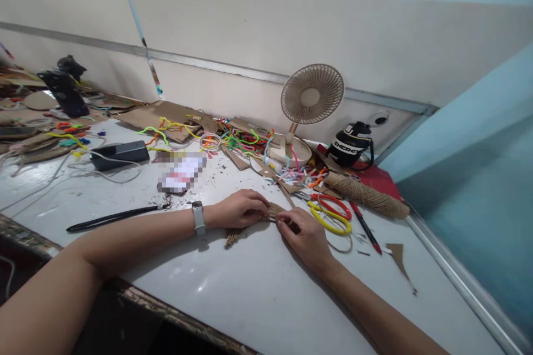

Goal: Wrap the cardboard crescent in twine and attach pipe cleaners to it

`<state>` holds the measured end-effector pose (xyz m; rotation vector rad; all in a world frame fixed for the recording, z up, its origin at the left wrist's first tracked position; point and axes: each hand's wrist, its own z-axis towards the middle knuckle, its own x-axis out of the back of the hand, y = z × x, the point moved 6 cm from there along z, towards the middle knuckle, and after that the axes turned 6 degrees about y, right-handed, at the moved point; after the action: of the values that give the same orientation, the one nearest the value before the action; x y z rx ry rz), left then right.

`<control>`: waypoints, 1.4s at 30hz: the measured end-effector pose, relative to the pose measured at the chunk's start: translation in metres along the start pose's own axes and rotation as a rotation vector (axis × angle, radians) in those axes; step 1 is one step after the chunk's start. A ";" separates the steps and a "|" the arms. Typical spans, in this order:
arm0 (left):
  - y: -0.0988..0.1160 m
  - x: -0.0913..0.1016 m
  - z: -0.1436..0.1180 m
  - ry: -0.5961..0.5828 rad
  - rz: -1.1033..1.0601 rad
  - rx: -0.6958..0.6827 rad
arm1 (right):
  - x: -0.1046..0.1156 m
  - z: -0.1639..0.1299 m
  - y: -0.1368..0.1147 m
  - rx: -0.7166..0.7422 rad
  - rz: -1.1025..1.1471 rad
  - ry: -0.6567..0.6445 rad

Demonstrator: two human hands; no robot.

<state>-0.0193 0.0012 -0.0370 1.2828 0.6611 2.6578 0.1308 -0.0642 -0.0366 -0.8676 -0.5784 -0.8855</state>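
Note:
My left hand (239, 208) presses down on a small brown piece wrapped in twine (234, 234) that lies on the white table (258, 294); a grey watch (199, 217) is on that wrist. My right hand (303, 236) pinches the same piece at its right end, fingertips close to the left hand's. The middle of the piece is hidden under my fingers. A loose strand of twine curls just right of my right hand.
Scissors with red and yellow handles (331, 213), a red pen (366, 228) and a twine spool (366, 195) lie to the right. Behind stand a small fan (310, 97), a black bottle (350, 144), coloured pipe cleaners (237, 138), cardboard scraps, a power bank (120, 154) and a lanyard (112, 217).

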 end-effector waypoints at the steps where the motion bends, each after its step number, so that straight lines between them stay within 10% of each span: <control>1: 0.000 0.000 0.000 0.005 -0.007 -0.003 | 0.000 0.000 0.000 0.001 0.000 -0.003; 42: -0.003 -0.003 0.001 0.009 -0.023 -0.002 | -0.003 -0.005 -0.001 0.156 -0.068 0.040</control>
<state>-0.0168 0.0034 -0.0398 1.2561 0.6701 2.6469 0.1288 -0.0676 -0.0413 -0.6917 -0.6368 -0.9050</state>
